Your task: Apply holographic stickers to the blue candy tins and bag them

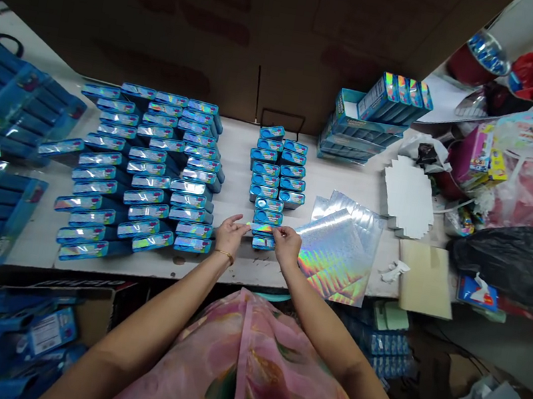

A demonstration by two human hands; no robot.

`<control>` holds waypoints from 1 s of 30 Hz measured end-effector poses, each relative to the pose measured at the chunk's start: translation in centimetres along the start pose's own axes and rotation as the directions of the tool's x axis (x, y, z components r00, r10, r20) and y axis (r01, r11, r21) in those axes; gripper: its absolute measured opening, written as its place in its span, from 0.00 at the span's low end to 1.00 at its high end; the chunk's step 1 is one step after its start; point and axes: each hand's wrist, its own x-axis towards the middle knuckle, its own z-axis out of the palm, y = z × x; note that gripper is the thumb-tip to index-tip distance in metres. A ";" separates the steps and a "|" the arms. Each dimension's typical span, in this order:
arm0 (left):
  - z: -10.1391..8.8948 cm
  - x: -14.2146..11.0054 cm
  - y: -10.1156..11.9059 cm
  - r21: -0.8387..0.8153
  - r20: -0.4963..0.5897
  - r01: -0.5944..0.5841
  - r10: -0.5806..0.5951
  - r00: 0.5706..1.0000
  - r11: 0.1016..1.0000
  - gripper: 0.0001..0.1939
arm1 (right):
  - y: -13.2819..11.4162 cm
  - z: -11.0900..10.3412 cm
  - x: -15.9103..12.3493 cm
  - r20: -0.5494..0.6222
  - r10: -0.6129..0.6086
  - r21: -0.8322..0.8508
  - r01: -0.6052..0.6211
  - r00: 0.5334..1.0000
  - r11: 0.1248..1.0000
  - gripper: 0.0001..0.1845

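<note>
A narrow shiny rainbow strip (262, 228) lies across the top of a small blue box in the middle column of the table. My left hand (230, 234) is at its left end, thumb and forefinger together there, the other fingers loosely spread. At the right end my right hand (287, 243) pinches with bent fingers. One more blue box (263, 243) stands just nearer to me, between the hands. Beyond them several upright blue boxes (267, 168) form two short columns, some with a round mark on top. Silvery holographic sheets (340, 248) lie right of my right hand.
Rows of blue boxes with glossy tops (148, 181) fill the table's left side. Blue display trays (363, 130) are stacked at the back right, near white cut card (408, 198). A tall cardboard wall (173, 23) borders the back. Bags and clutter crowd the right.
</note>
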 end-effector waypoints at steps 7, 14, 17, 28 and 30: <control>-0.5 0.0 0.4 0.045 -0.011 0.012 -0.012 1.000 0.999 0.29 | -0.6 -0.1 0.0 0.063 -0.021 -0.072 0.025 0.998 0.997 0.09; -0.2 0.6 -1.1 0.130 0.042 -0.007 0.001 0.999 0.991 0.29 | -1.1 0.0 -0.4 0.123 -0.109 -0.425 0.152 0.986 0.892 0.09; -0.5 1.0 -1.7 0.272 0.058 -0.083 0.070 0.996 0.959 0.27 | -1.3 -0.7 -1.0 0.206 -0.197 -0.551 0.280 0.958 0.786 0.13; 3.2 -3.8 3.2 0.398 0.226 -0.445 0.384 0.895 0.803 0.13 | 2.1 -5.7 1.8 0.443 -0.363 -0.567 0.570 0.820 0.595 0.19; 5.3 -5.6 3.2 0.316 0.318 -0.395 0.296 0.901 0.863 0.12 | 3.7 -7.4 4.0 0.363 -0.357 -0.591 0.509 0.861 0.626 0.18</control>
